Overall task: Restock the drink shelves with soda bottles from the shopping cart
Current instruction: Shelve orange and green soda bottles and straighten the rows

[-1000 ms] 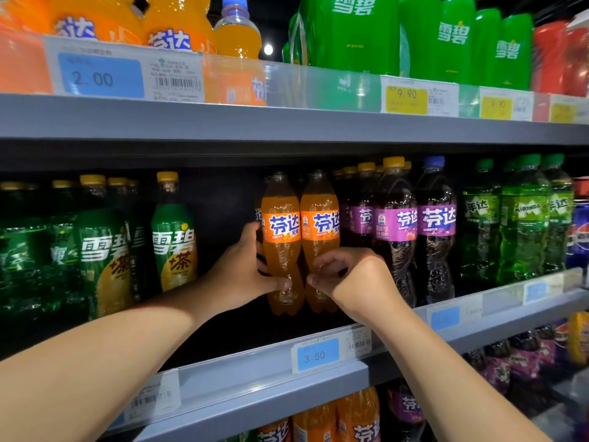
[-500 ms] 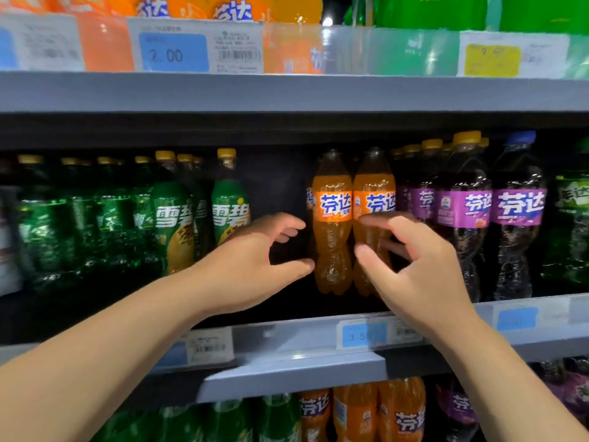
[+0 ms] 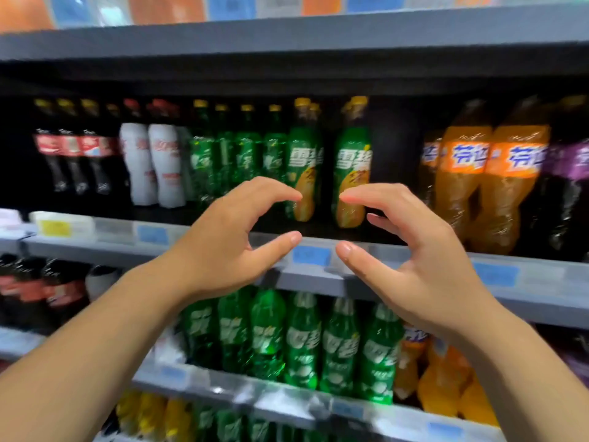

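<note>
Both hands are empty: left hand (image 3: pixel 223 240) and right hand (image 3: pixel 424 253) hover in front of the middle shelf rail (image 3: pixel 315 277), each grip spread in a C, thumb clear of the fingers, pinching nothing. Just past the fingertips stand two green yellow-capped bottles (image 3: pixel 352 164) with a dark gap between them, orange soda bottles (image 3: pixel 462 186) farther right on the same shelf; cart not in view. Reads as a facing-up step: next each grip likely closes round one green bottle, or goes to the cart for stock.
</note>
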